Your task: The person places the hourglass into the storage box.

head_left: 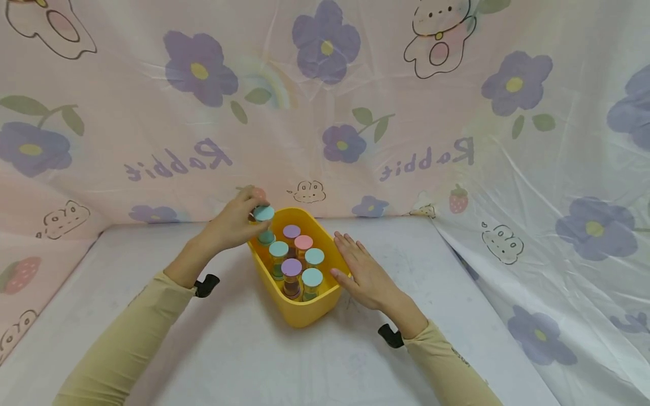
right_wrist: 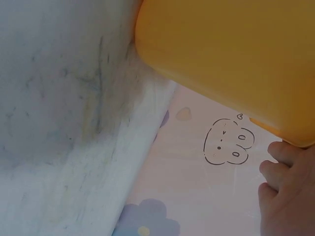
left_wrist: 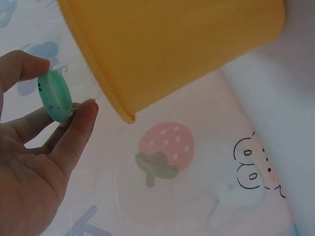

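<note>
A yellow bin [head_left: 304, 316] holds several small sand timers with teal, purple and pink caps, such as a purple-capped timer [head_left: 291, 268] near its front end. At the bin's far left rim my left hand [head_left: 228, 224] pinches a teal-capped sand timer [head_left: 263, 213] between thumb and fingers. In the left wrist view the teal end [left_wrist: 55, 96] of that timer shows beside the bin wall, raised off the table. My right hand [head_left: 368, 276] rests with straight fingers along the bin's right side; the right wrist view shows its fingertips [right_wrist: 275, 169] by the bin.
The bin stands on a white table [head_left: 213, 361]. A patterned curtain [head_left: 284, 129] with flowers and rabbits hangs behind and at both sides. Black wrist mounts [head_left: 391, 336] stick out from both sleeves.
</note>
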Action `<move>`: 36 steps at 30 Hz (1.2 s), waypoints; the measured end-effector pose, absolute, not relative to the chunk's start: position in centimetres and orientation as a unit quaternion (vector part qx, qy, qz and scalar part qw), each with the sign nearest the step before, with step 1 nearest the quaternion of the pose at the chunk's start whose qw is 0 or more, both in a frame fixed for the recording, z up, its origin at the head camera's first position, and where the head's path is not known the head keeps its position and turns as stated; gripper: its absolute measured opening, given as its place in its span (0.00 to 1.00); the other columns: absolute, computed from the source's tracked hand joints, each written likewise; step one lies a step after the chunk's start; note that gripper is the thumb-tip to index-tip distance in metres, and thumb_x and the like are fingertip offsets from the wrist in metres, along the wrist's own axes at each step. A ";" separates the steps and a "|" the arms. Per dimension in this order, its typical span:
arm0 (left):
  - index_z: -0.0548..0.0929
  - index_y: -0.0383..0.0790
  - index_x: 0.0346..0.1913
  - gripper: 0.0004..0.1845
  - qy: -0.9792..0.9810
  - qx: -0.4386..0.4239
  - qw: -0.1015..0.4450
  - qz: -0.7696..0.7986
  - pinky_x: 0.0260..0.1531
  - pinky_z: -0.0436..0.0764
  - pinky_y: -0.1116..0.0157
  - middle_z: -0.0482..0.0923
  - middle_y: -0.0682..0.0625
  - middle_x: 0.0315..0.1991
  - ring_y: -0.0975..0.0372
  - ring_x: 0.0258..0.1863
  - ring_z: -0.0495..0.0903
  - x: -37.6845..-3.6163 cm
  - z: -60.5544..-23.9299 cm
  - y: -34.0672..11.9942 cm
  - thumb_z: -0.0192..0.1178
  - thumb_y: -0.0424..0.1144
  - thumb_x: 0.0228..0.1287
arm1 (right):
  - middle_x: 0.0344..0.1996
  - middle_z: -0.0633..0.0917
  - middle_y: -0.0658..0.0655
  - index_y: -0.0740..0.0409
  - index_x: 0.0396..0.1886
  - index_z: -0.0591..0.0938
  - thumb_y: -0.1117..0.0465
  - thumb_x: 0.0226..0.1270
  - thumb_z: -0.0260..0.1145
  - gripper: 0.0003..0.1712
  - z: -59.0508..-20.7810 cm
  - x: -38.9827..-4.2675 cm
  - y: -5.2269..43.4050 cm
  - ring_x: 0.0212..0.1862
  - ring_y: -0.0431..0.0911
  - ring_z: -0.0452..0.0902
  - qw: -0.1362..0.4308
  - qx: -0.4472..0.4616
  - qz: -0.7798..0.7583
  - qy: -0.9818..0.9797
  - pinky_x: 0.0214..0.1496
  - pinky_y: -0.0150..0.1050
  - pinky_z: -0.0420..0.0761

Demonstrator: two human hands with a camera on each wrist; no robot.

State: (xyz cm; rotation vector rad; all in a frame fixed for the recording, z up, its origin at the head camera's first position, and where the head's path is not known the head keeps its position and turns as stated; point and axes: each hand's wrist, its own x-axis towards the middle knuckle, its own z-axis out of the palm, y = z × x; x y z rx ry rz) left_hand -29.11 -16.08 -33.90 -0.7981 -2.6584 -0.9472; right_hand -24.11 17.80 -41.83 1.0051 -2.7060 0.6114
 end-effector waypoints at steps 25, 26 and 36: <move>0.90 0.37 0.53 0.18 -0.935 -0.317 0.004 -0.161 0.64 0.76 0.44 0.87 0.43 0.52 0.47 0.56 0.79 -32.0 -34.3 -16.5 0.75 0.34 0.59 | 0.84 0.52 0.56 0.62 0.84 0.51 0.41 0.84 0.49 0.43 -41.7 -24.0 17.8 0.84 0.51 0.43 0.089 0.335 0.211 -0.914 0.84 0.51 0.44; 0.90 0.38 0.53 0.18 -0.937 -0.313 0.002 -0.155 0.63 0.77 0.43 0.88 0.44 0.51 0.47 0.55 0.79 -32.1 -34.3 -16.5 0.75 0.35 0.59 | 0.84 0.52 0.56 0.62 0.84 0.51 0.42 0.84 0.49 0.43 -41.7 -24.0 17.8 0.84 0.51 0.43 0.087 0.335 0.211 -0.914 0.84 0.50 0.44; 0.92 0.43 0.53 0.19 -0.952 -0.284 -0.038 -0.107 0.56 0.81 0.45 0.85 0.41 0.52 0.47 0.50 0.81 -32.6 -34.5 -16.0 0.78 0.38 0.56 | 0.84 0.52 0.56 0.62 0.84 0.51 0.40 0.84 0.48 0.44 -41.9 -24.1 17.9 0.84 0.51 0.42 0.086 0.335 0.214 -0.914 0.84 0.50 0.44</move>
